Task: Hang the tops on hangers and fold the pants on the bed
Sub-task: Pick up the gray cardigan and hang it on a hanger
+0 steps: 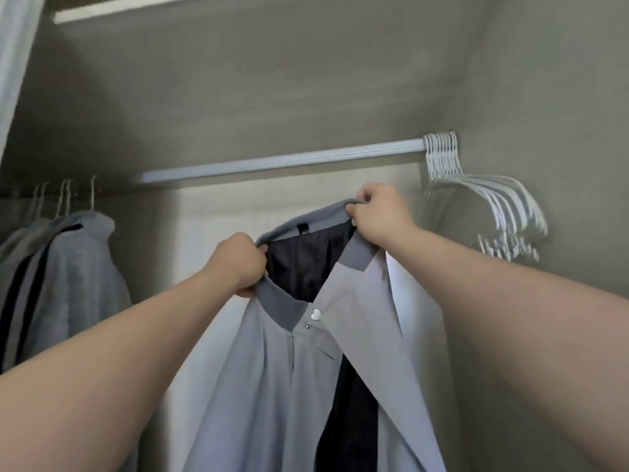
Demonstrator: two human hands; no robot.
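A light grey jacket (pixel 272 386) with a darker ribbed collar and dark lining hangs open in front of me, inside a wardrobe. My left hand (pixel 235 264) grips the collar's left side. My right hand (pixel 379 214) pinches the collar's right side, higher up. The front is unfastened, showing a snap and a small white heart-shaped button. The closet rail (pixel 282 161) runs above the jacket. No hanger shows inside the jacket.
A bunch of several empty white hangers (pixel 490 206) hangs at the rail's right end. At the left, grey tops with dark stripes (pixel 58 267) hang on hangers. Wardrobe walls close in behind and to the right.
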